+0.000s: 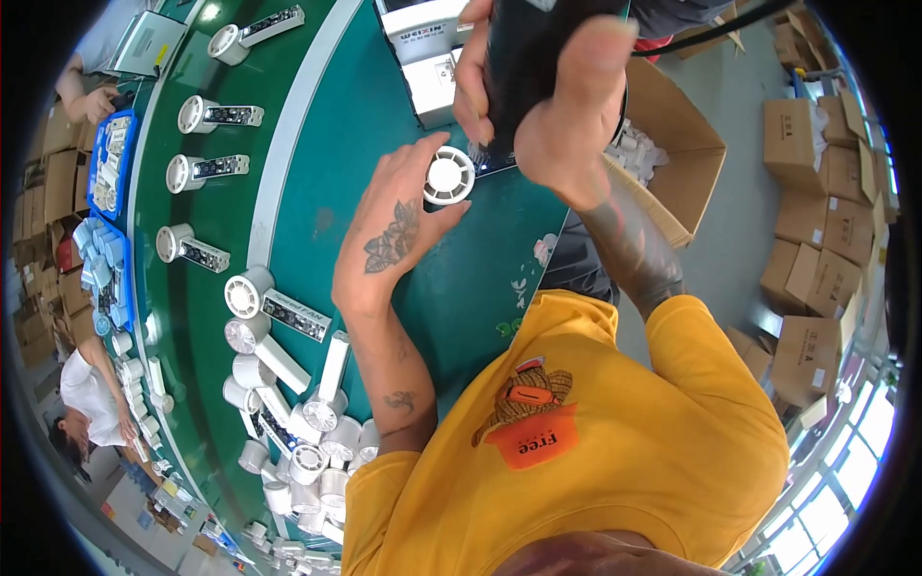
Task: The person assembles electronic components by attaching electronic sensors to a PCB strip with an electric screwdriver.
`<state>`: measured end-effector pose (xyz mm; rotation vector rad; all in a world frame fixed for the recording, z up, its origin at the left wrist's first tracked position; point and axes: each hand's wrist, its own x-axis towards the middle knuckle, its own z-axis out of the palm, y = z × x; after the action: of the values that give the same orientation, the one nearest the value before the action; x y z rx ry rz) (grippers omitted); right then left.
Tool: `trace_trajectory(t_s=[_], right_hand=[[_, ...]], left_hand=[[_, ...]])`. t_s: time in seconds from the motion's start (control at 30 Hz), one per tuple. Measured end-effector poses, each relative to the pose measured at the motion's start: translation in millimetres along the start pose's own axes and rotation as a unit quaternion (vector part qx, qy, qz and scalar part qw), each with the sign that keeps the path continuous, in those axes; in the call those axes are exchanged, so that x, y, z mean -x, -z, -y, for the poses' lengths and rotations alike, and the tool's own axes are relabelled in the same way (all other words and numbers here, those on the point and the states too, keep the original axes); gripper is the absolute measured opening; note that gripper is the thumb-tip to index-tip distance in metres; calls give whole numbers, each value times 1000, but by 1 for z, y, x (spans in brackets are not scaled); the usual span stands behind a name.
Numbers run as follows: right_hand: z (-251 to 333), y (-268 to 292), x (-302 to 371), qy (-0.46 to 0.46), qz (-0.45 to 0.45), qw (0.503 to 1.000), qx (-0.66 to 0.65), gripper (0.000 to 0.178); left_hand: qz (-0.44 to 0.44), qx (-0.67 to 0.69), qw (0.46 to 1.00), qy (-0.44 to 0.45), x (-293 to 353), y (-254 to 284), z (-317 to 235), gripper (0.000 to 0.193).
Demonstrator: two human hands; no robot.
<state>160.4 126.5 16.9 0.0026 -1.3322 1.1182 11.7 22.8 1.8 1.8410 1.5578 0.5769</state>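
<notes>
My left hand (396, 206) is wrapped around a small white handheld fan (448, 176), its round spoked face turned up between thumb and fingers. The rest of that fan is hidden by the hand. Above and to the right, my right hand (567, 120) grips a thick black electric screwdriver (523, 62). Its lower end comes down close beside the fan; whether the two touch I cannot tell. A black cable (715, 34) runs off to the upper right. Left of my left forearm lies a pile of white fans (312, 422) on the green bench (322, 192).
White boxes (429, 82) stand at the bench's far side. Fans with exposed circuit boards (221, 115) lie spaced along the green conveyor (206, 82). A carton (687, 144) of white parts is at the right. Blue trays (113, 163) and co-workers (91, 394) are beyond the conveyor.
</notes>
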Motion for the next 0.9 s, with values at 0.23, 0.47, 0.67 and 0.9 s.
trace_trajectory(t_s=[0.23,0.47,0.67,0.9], right_hand=[[41,-22,12,-264,-98,948,148,117],[45,-10,35,-141,-114,976,-120,106],[74,23,21,-129,-258,957,-21,95],[51,23,66,-249,-223,942,-19,95]], left_hand=[[-3,-22,1000,-8,-4,3,1,61],[-52,-65,995,-46,25,3,2,57],[-257,-173,899,309,123,100,-50,50],[-297,-124,672,666,174,230,159,84]])
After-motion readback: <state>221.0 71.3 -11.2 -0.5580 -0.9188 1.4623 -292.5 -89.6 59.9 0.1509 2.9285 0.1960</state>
